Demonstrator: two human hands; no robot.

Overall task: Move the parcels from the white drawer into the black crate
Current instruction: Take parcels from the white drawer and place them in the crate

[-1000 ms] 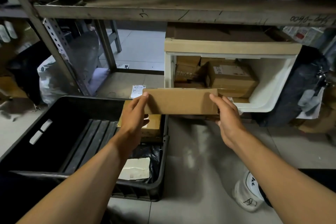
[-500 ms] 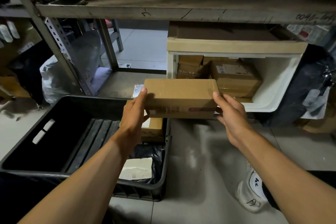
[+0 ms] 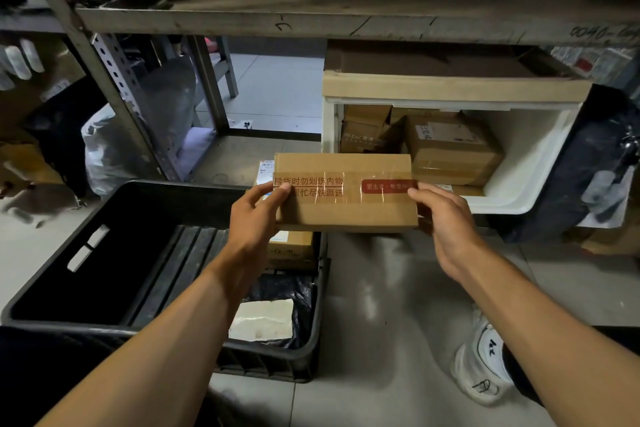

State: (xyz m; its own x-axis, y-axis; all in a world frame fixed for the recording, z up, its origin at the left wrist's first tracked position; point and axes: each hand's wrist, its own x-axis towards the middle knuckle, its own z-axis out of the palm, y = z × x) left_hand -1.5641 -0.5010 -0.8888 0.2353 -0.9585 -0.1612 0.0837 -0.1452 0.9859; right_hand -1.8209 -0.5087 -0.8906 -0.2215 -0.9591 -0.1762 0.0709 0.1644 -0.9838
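The left hand (image 3: 256, 215) and right hand (image 3: 446, 218) grasp the ends of a cardboard box (image 3: 344, 192), now tipped so its taped face shows, held between the white drawer (image 3: 519, 194) and the black crate (image 3: 304, 354), ready to lower in.

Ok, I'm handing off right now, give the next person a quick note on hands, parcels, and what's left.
Left hand and right hand grip the ends of one taped cardboard parcel, held in the air between white drawer and black crate.
Done: a few parcels already lie at the crate's right end.
Left: set this one in the crate, then clear the several boxes in the drawer.
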